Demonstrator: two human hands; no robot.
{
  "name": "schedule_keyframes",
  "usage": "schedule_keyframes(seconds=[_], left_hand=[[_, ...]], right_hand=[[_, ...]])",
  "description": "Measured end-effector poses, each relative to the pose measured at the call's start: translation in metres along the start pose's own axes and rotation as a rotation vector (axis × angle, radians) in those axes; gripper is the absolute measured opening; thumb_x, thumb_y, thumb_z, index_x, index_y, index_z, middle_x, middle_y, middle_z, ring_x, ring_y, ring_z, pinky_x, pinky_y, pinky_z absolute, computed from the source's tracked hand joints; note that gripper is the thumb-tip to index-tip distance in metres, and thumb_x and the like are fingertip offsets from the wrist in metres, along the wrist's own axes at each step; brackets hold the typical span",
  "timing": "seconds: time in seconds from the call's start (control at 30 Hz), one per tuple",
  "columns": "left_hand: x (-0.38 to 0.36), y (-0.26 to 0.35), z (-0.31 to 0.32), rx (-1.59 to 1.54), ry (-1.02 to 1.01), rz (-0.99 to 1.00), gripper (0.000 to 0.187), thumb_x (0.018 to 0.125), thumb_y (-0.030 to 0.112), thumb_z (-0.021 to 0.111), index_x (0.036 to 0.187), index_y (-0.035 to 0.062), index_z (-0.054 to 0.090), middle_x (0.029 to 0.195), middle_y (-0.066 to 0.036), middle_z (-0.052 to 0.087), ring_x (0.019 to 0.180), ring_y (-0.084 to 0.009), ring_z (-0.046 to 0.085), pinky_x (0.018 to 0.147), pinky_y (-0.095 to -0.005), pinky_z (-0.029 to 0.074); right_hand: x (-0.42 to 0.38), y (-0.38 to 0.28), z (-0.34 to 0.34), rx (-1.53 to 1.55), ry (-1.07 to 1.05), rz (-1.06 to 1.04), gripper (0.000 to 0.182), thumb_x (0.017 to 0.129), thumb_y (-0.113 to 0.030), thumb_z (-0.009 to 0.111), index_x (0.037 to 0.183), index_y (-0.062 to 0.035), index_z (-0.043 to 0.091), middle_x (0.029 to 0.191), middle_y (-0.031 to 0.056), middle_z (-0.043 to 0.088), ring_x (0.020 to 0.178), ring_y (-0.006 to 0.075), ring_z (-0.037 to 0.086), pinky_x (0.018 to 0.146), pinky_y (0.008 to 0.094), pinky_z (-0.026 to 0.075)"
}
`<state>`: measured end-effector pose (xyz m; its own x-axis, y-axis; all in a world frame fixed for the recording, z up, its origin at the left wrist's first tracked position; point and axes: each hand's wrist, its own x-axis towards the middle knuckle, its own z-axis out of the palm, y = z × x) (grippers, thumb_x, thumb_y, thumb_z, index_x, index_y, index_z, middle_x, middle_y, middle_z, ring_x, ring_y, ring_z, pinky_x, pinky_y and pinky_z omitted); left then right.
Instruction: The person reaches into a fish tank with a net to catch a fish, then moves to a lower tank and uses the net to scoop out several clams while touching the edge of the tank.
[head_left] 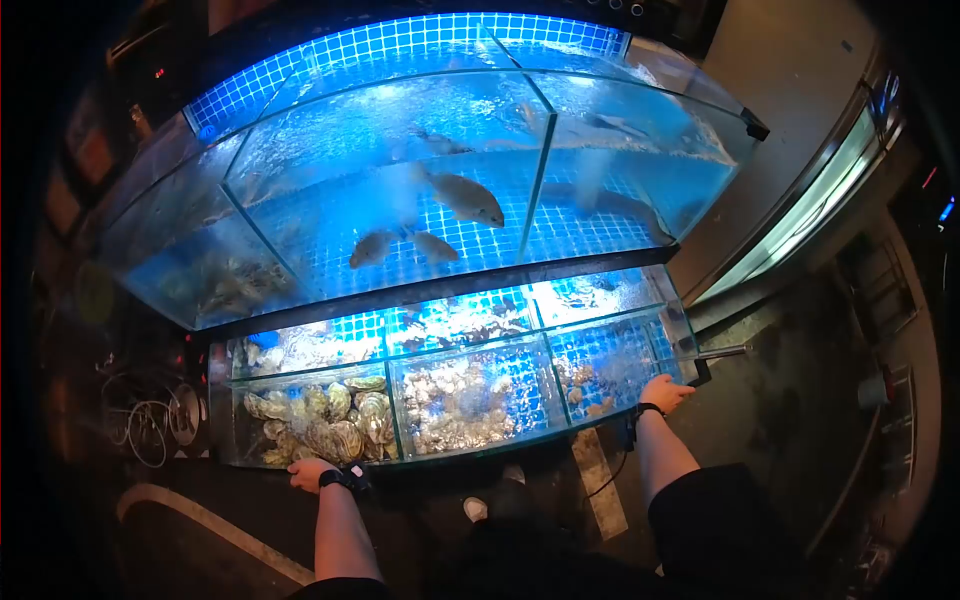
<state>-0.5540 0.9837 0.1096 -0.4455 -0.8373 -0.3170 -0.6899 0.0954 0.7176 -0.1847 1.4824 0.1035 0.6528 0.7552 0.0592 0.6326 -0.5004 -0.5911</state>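
A low glass seafood tank [480, 452] with several compartments stretches in front of me. My left hand [310, 473], with a dark watch at its wrist, is at the front rim near the left end, its fingers closed on the edge. Oysters [335, 420] lie in the compartment just behind it. At the right front corner my right hand [665, 393] grips the rim, a dark band around the wrist. Pale shellfish [470, 400] fill the middle compartment. A few small shellfish [590, 390] sit in the compartment beside my right hand. The undersides of both hands are hidden.
Behind rises a larger blue-lit tank [545, 190] with glass dividers and several fish [467, 199]. A metal pipe [722, 352] juts from the lower tank's right end. A bicycle [150, 425] stands at left. A cable [612, 475] hangs below my right wrist. My shoe [475, 509] shows below.
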Motion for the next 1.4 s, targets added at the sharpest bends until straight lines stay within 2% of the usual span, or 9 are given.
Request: schedule_keyframes(seconds=[0.1, 0.17, 0.33, 0.6, 0.73, 1.13, 1.2, 1.37, 1.4], left_hand=[[0.005, -0.002, 0.004, -0.015, 0.001, -0.017, 0.058, 0.096, 0.041, 0.024, 0.126, -0.0059, 0.039, 0.125, -0.030, 0.047, 0.112, -0.0437, 0.050, 0.093, -0.0527, 0.041], [0.020, -0.011, 0.013, -0.015, 0.040, -0.008, 0.059, 0.096, 0.045, 0.023, 0.122, -0.0041, 0.042, 0.121, -0.029, 0.051, 0.109, -0.0439, 0.051, 0.091, -0.0531, 0.040], [0.003, -0.002, 0.003, 0.006, 0.043, -0.006, 0.061, 0.095, 0.046, 0.023, 0.124, -0.0045, 0.041, 0.122, -0.029, 0.050, 0.111, -0.0441, 0.050, 0.093, -0.0529, 0.040], [-0.004, 0.003, -0.001, -0.018, -0.002, -0.038, 0.065, 0.095, 0.049, 0.023, 0.130, -0.0032, 0.038, 0.126, -0.029, 0.047, 0.114, -0.0426, 0.048, 0.094, -0.0529, 0.039], [-0.011, 0.008, -0.005, -0.044, -0.037, -0.071, 0.065, 0.094, 0.049, 0.024, 0.132, -0.0029, 0.035, 0.128, -0.028, 0.046, 0.114, -0.0419, 0.048, 0.094, -0.0522, 0.039], [-0.005, 0.007, -0.003, -0.049, -0.047, -0.065, 0.066, 0.094, 0.049, 0.024, 0.134, -0.0022, 0.031, 0.131, -0.029, 0.042, 0.115, -0.0424, 0.048, 0.095, -0.0520, 0.040], [-0.005, 0.007, -0.006, -0.079, -0.123, -0.104, 0.065, 0.096, 0.047, 0.025, 0.143, 0.0034, 0.015, 0.141, -0.025, 0.029, 0.123, -0.0409, 0.039, 0.097, -0.0549, 0.040], [-0.007, 0.007, -0.006, -0.054, -0.119, -0.094, 0.064, 0.096, 0.045, 0.023, 0.142, 0.0010, 0.016, 0.141, -0.026, 0.028, 0.122, -0.0413, 0.039, 0.097, -0.0545, 0.039], [-0.003, 0.005, -0.001, -0.054, -0.063, -0.075, 0.063, 0.095, 0.045, 0.024, 0.137, -0.0010, 0.025, 0.136, -0.028, 0.035, 0.118, -0.0425, 0.044, 0.096, -0.0535, 0.040]], right_hand=[[0.002, 0.003, 0.003, -0.025, 0.020, -0.034, 0.072, 0.086, -0.027, 0.043, 0.140, 0.0070, 0.012, 0.113, 0.0316, 0.053, 0.101, 0.0421, 0.055, 0.086, 0.0487, 0.045], [0.000, 0.000, 0.002, -0.022, 0.009, -0.026, 0.072, 0.085, -0.027, 0.043, 0.140, 0.0073, 0.012, 0.112, 0.0311, 0.054, 0.100, 0.0419, 0.056, 0.085, 0.0488, 0.046], [-0.006, -0.006, -0.007, -0.057, -0.006, 0.015, 0.072, 0.086, -0.027, 0.043, 0.140, 0.0082, 0.011, 0.111, 0.0305, 0.055, 0.097, 0.0413, 0.058, 0.082, 0.0498, 0.047], [-0.016, -0.021, -0.026, -0.067, -0.087, 0.105, 0.068, 0.088, -0.030, 0.037, 0.143, -0.0001, 0.012, 0.114, 0.0265, 0.056, 0.096, 0.0411, 0.060, 0.083, 0.0541, 0.045], [-0.015, -0.021, -0.026, -0.082, -0.078, 0.114, 0.067, 0.088, -0.030, 0.037, 0.143, -0.0008, 0.013, 0.114, 0.0256, 0.057, 0.094, 0.0414, 0.061, 0.082, 0.0542, 0.046], [-0.010, -0.012, -0.014, -0.049, -0.021, 0.095, 0.068, 0.087, -0.029, 0.044, 0.143, -0.0021, 0.015, 0.110, 0.0246, 0.059, 0.090, 0.0407, 0.062, 0.076, 0.0506, 0.049], [-0.011, -0.010, -0.016, -0.048, -0.017, 0.104, 0.070, 0.087, -0.029, 0.047, 0.143, -0.0019, 0.015, 0.108, 0.0248, 0.059, 0.090, 0.0407, 0.062, 0.076, 0.0502, 0.049], [-0.013, -0.012, -0.018, -0.050, -0.031, 0.082, 0.070, 0.087, -0.029, 0.047, 0.143, -0.0017, 0.014, 0.110, 0.0252, 0.059, 0.091, 0.0412, 0.062, 0.077, 0.0499, 0.049], [-0.013, -0.012, -0.017, -0.051, -0.033, 0.083, 0.070, 0.087, -0.029, 0.047, 0.143, -0.0017, 0.014, 0.110, 0.0252, 0.059, 0.091, 0.0412, 0.062, 0.077, 0.0499, 0.049]])
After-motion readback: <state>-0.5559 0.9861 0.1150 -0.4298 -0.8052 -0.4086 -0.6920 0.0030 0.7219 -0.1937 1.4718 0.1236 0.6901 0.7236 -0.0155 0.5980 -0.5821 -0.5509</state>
